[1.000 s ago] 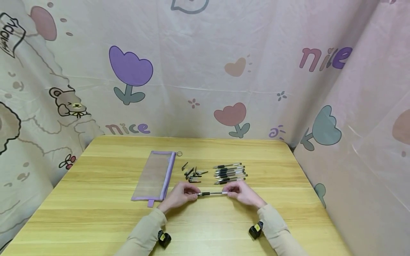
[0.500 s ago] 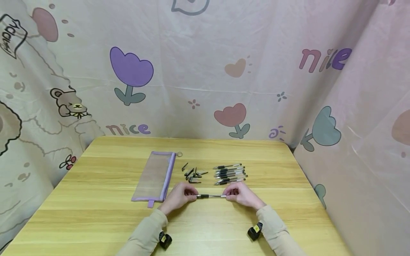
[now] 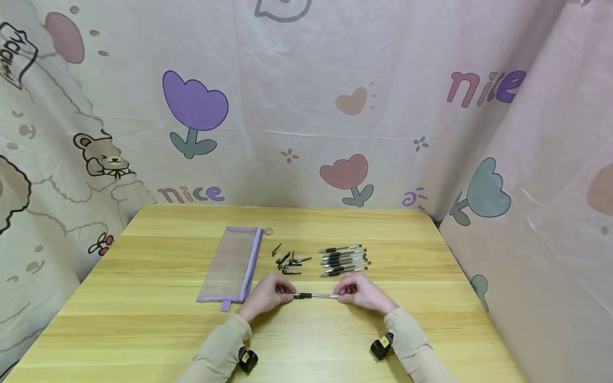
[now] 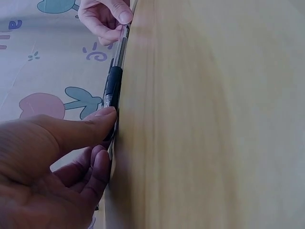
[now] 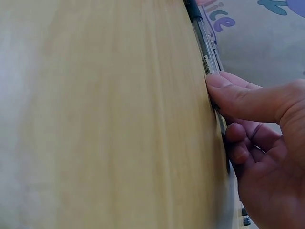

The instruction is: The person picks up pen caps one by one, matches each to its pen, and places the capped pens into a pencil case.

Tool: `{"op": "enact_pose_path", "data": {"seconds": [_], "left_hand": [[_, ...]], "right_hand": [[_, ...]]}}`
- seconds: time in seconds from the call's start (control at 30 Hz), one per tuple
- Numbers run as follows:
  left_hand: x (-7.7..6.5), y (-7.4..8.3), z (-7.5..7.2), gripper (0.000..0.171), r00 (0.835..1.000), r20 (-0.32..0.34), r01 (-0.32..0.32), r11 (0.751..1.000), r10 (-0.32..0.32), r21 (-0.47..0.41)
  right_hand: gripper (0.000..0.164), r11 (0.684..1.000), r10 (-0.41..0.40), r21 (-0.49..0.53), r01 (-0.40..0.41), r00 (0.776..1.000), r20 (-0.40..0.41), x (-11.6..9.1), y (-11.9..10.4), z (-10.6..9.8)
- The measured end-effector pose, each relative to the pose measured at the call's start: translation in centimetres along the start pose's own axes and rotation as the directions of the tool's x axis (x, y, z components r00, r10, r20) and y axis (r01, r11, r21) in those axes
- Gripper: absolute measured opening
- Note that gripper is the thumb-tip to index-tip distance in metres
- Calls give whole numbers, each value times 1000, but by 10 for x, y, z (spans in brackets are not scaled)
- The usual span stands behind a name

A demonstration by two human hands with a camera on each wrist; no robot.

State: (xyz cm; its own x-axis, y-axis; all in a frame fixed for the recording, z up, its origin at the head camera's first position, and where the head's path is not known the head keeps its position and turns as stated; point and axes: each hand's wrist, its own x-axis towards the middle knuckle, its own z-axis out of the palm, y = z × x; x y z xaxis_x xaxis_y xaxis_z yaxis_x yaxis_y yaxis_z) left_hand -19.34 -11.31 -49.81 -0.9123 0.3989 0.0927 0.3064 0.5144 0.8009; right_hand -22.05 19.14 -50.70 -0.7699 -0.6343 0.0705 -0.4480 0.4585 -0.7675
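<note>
A clear gel pen (image 3: 323, 296) with a black rubber grip lies crosswise between the two hands, low over the wooden table (image 3: 316, 340). My left hand (image 3: 268, 294) pinches its grip end between thumb and fingers; the pen's tip is hidden there. At the opposite end, my right hand (image 3: 361, 292) pinches the pale end of the barrel. In the left wrist view the dark grip (image 4: 114, 81) shows just beyond the left thumb. The right wrist view shows the right thumb pressed on the clear barrel (image 5: 204, 45), near a small printed label.
Beyond the hands lies a loose pile of black pen caps (image 3: 289, 263). Right of it, several similar pens (image 3: 344, 259) lie side by side without caps. A mesh zip pouch (image 3: 227, 266) with purple edging lies left, beside the left hand. A printed curtain (image 3: 287, 106) hangs behind the table.
Both hands have come slightly nearer the person with the pen. The pen has shifted a little left, its grip now right at the left fingertips. Pouch, caps and other pens stay put.
</note>
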Motion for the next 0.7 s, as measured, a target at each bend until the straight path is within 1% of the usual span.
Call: {"op": "enact_pose_path", "data": {"seconds": [0.13, 0.4, 0.57, 0.7], "left_hand": [[0, 1, -2, 9, 1000, 13, 1, 1000, -1, -9], [-1, 0, -4, 10, 999, 33, -1, 1000, 1, -16], [0, -1, -3, 10, 1000, 27, -6, 1000, 6, -6], [-1, -2, -3, 10, 1000, 24, -7, 1000, 7, -7]], "right_hand": [[12, 1000, -2, 11, 2, 1000, 4, 0, 1, 0], [13, 999, 32, 19, -33, 999, 5, 0, 0, 1], [13, 1000, 10, 15, -10, 1000, 0, -2, 0, 1], [15, 1000, 14, 17, -14, 1000, -1, -2, -1, 1]]}}
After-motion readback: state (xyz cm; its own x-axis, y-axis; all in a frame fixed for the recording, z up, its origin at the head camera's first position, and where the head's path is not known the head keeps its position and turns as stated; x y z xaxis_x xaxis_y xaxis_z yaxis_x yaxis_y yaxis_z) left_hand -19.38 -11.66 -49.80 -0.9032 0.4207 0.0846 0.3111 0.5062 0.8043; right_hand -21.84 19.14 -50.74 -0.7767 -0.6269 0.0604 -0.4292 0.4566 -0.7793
